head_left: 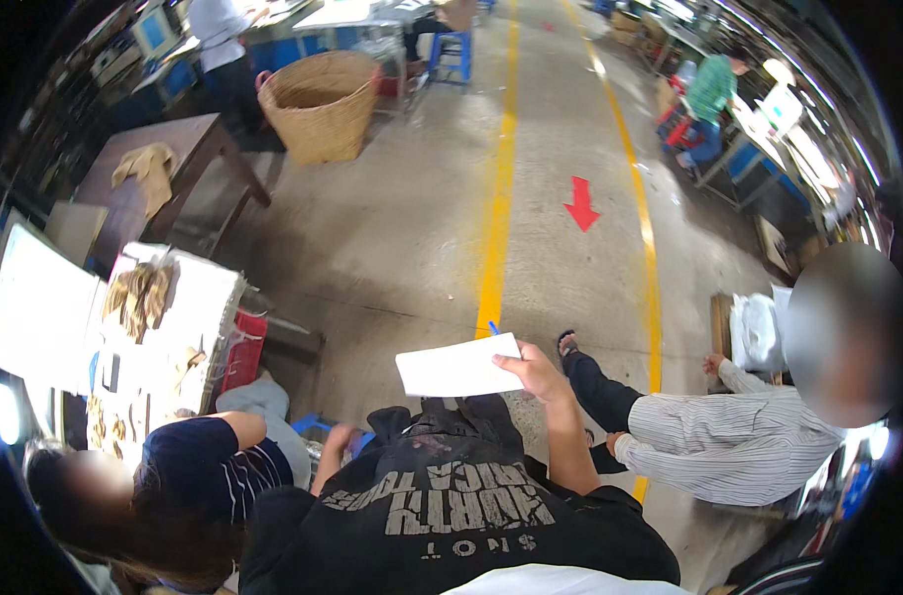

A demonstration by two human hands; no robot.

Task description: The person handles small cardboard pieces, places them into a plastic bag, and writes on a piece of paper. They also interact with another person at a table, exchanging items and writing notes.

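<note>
A thumb laid flat on top with fingers spread beneath should best steady the flat white rectangular paper [447,371]; the bare right hand [539,372] pinches its right end, over the near end of the long yellow painted floor line [496,238]; left of that line hangs the bare left hand [343,437], its finger spread impossible to tell; the paper looks blank and bright, a slim blue pen-like tip [493,327] poking past its far edge

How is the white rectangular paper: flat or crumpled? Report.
Flat: the white rectangular paper in the right hand shows straight edges and no visible creases. Whether it's folded underneath, cannot tell.
</note>
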